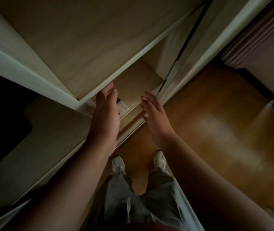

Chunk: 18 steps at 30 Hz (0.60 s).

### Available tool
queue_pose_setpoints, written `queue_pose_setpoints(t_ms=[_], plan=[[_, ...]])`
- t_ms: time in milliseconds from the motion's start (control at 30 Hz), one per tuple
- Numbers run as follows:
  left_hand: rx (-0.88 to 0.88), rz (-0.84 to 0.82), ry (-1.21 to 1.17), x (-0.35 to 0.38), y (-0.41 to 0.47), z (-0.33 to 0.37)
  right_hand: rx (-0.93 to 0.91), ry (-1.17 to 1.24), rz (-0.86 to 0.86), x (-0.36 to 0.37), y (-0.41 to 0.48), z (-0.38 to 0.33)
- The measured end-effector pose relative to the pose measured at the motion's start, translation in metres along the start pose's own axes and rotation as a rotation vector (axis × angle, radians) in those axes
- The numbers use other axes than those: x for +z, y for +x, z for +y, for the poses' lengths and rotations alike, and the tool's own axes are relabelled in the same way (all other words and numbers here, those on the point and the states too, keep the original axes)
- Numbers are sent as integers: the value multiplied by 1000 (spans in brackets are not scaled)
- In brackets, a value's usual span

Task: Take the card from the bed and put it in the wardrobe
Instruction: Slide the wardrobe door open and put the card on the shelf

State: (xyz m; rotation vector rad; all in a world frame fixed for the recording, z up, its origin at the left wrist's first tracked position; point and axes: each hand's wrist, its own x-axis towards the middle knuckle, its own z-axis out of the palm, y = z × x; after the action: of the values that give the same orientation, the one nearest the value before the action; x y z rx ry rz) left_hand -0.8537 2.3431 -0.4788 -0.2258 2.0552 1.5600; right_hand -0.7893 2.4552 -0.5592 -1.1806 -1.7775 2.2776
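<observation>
A: Where are the hands?

B: Both arms reach forward and down into the wardrobe [76,52]. The left hand [105,112] is stretched out, back facing the camera, fingertips touching the front edge of a shelf [124,69].

A: Is it gripping anything?

B: I cannot tell; its palm is hidden. The card [122,108], white with a dark end, peeks out just beyond that hand, lying on the lower shelf [138,84] near its front edge.

A: And the right hand [153,114]?

B: Fingers apart and loosely curled, holding nothing, hovering over the front edge of the wardrobe, above the wooden floor [208,114].
</observation>
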Motion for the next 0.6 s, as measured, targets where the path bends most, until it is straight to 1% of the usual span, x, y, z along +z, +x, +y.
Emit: queue_pose_setpoints(t_ms=[100,233,467,600], plan=[[21,-14,-19,5,-23,19,-33,69,4,-22,-37,-39],[95,-57,-53,18,-56,52,-130,126,71,-58,-83,-96],[253,-119,-122,53,-109,127,-326,160,171,-114,-143,-178],[350,-135,-146,71,-132,172,-415,142,159,-133,-168,-218]])
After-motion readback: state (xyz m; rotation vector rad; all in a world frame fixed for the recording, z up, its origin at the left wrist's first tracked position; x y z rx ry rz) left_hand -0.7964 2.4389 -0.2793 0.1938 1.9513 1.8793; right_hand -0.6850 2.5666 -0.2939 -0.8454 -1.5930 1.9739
